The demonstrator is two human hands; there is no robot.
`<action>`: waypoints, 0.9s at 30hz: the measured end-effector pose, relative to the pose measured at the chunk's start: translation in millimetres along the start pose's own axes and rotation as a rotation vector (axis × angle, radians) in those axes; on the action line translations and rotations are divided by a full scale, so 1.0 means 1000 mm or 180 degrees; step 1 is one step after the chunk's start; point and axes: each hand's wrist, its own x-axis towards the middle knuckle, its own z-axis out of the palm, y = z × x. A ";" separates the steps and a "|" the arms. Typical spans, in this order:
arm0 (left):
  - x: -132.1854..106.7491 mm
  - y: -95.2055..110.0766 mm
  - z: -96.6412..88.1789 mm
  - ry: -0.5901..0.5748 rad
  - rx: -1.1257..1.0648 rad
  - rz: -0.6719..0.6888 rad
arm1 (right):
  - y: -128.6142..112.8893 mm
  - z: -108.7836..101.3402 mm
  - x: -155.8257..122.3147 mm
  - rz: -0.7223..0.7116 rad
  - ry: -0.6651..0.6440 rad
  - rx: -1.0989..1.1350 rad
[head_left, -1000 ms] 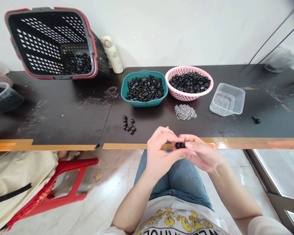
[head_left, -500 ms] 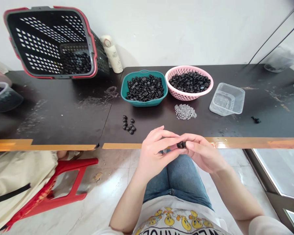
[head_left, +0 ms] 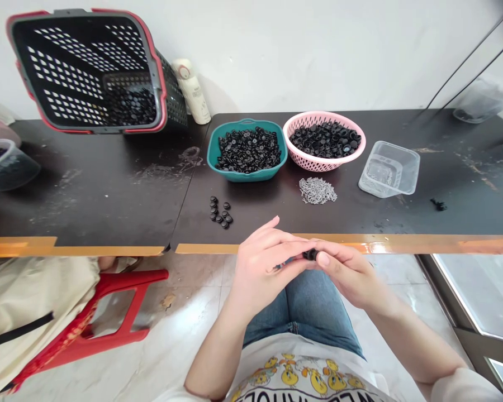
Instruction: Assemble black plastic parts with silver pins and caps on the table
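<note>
Quick read: the small black plastic piece [head_left: 311, 254] looks light and stiff, and it sits between my 2 hands, just over the taped edge of the black table [head_left: 260, 209]. The right hand [head_left: 346, 274] pinches it, thumb pressed on top and fingers curled in behind. The left hand [head_left: 262, 276] reaches in with its fingers close together, but I can't tell if they actually touch it. Something this tiny could slip easily, so I'd hold it by the rim. Beyond, a teal basket [head_left: 247, 177] and a pink colander [head_left: 314, 166] hold heaps of similar pieces, with silver pins [head_left: 317, 190] nearby.
</note>
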 end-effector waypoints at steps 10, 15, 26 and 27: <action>0.005 0.005 -0.005 -0.0394 -0.0129 -0.0054 | -0.009 -0.019 -0.001 0.0100 -0.0208 -0.0429; 0.006 0.005 -0.002 -0.0397 -0.0110 -0.0056 | -0.014 -0.019 -0.002 0.0300 -0.0151 -0.0158; 0.008 0.003 -0.002 -0.0446 -0.0066 -0.0047 | -0.012 -0.008 -0.003 0.0201 -0.0008 0.0130; 0.008 0.003 -0.002 -0.0478 -0.0041 -0.0051 | -0.012 -0.008 -0.003 0.0177 -0.0006 0.0080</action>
